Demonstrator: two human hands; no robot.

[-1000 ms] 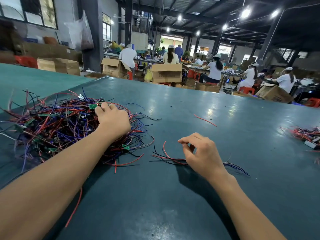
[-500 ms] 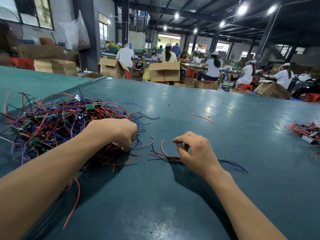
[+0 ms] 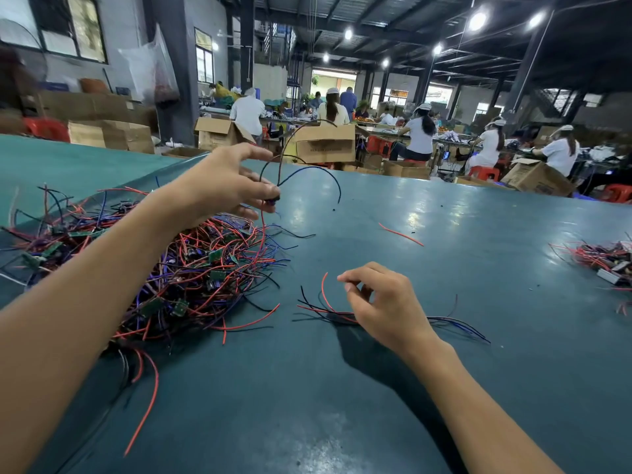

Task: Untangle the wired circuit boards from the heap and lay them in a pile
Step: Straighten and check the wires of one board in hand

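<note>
Head view, from where I stand: a smooth teal table [image 3: 444, 405] with a dull sheen carries one heap [image 3: 205, 268] of thin red, blue, purple and black wires knotted around small green rectangular boards, too many and too tangled to count. One left hand [image 3: 222, 186] is raised over the far side of the heap, thumb and fingertips pinching a small dark wired board [image 3: 272, 201]. Three wires spring up from it in loops, one black, one brownish and one blue, and a red one trails down into the tangle. The board itself is mostly covered by the fingers. One right hand [image 3: 386, 302] sits lower and nearer, fingers loosely curled over a small pile [image 3: 455, 325] of flat-lying wires. Its palm faces away, so I cannot tell whether it grasps any of them. A single loose red wire [image 3: 400, 234] lies apart on the bare surface. One more bundle [image 3: 602, 258] at the right edge is cut off by the frame. Behind the table, brown cardboard boxes [image 3: 325, 143] and seated workers [image 3: 420, 135] in white tops blur together.
</note>
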